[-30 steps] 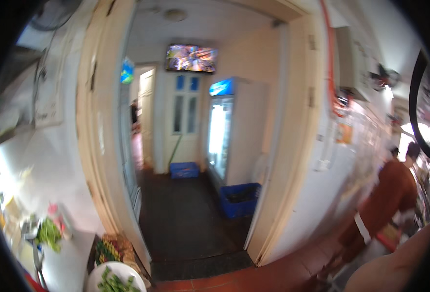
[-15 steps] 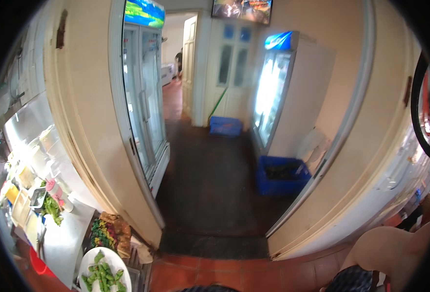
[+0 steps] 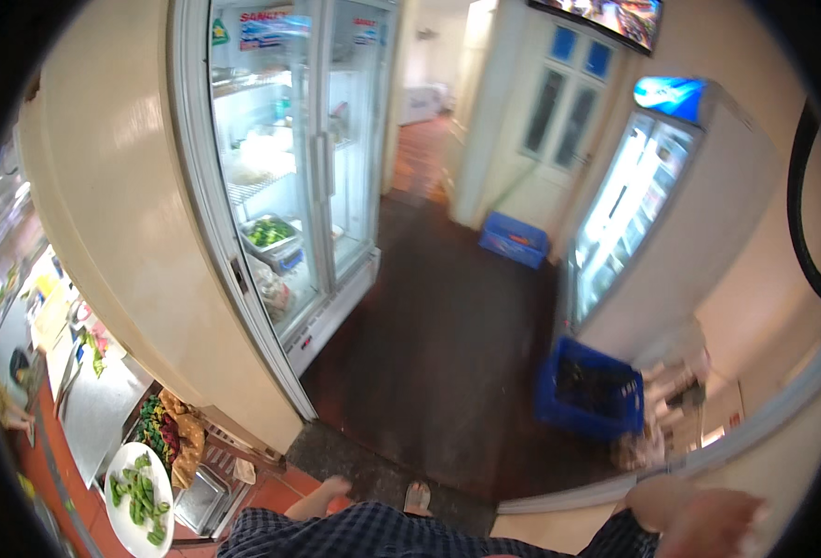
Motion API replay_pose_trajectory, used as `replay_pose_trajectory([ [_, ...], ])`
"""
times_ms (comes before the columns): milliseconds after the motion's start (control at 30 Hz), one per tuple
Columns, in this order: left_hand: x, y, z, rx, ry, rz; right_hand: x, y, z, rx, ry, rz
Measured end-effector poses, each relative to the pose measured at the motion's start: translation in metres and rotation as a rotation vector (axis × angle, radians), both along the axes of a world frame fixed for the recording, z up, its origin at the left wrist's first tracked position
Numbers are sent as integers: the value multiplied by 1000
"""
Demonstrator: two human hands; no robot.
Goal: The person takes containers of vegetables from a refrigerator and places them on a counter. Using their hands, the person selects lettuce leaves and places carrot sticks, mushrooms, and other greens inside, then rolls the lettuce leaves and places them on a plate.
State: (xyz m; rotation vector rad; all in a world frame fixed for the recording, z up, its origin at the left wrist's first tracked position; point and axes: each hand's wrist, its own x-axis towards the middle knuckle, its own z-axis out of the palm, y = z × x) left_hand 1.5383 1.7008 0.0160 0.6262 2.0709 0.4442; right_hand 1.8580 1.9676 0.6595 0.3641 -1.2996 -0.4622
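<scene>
My left hand (image 3: 330,491) comes out past a dark checked sleeve at the bottom, over the doorway's threshold. It is small and blurred, and nothing can be made out in it. At the lower right my right hand (image 3: 717,525) is smeared by motion near the door frame, its fingers not readable. A white plate (image 3: 115,513) with several long green vegetables, like peppers, stands at the lower left, apart from both hands. A sandalled foot (image 3: 417,498) shows on the dark threshold.
A glass-door fridge (image 3: 322,186) stands just inside on the left, its doors closed. Another lit fridge (image 3: 620,214) is on the right, with a blue crate (image 3: 559,414) before it. Farther back is a smaller blue crate (image 3: 515,244). A steel counter (image 3: 99,418) lies left.
I have moved forward to the doorway, and the view has turned left and tilted. The left fridge looms larger. My left hand has come into view; the right one has moved toward the bottom.
</scene>
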Motion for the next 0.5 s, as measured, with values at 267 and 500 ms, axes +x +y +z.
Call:
replay_pose_trajectory([
  [267, 18, -10, 36, -276, -197, 723, -163, 227, -148, -1255, -853, 350],
  [500, 10, 92, -2, -225, -298, 950, -357, 286, -222, -413, -2362, 532],
])
